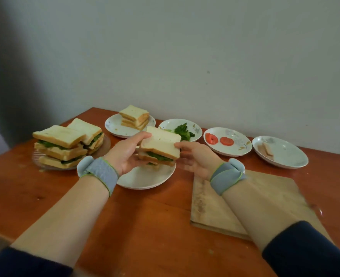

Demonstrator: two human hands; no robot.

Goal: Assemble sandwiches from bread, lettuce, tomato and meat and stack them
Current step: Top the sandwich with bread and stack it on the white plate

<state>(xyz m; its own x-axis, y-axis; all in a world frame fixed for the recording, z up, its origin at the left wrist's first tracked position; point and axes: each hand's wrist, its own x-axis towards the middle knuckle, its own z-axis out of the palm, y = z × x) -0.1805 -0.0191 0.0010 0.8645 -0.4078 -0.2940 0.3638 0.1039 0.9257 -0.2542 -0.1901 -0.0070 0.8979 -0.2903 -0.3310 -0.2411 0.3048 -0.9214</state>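
Note:
A finished sandwich [161, 145] with lettuce showing at its edge hangs above a white plate [145, 179]. My left hand [128, 153] grips its left side, thumb on the top slice and fingers under it. My right hand [195, 156] touches the sandwich's right edge with its fingertips, palm open. To the left, several sandwiches [65, 145] are stacked on a glass plate [37, 158]. Behind stand plates with plain bread slices [134, 116], lettuce [183, 131], two tomato slices [219, 139] and meat [267, 149].
A wooden cutting board [265, 202] lies on the orange-brown table [141, 226] under my right forearm. The table's back edge meets a pale wall. Both wrists wear grey bands.

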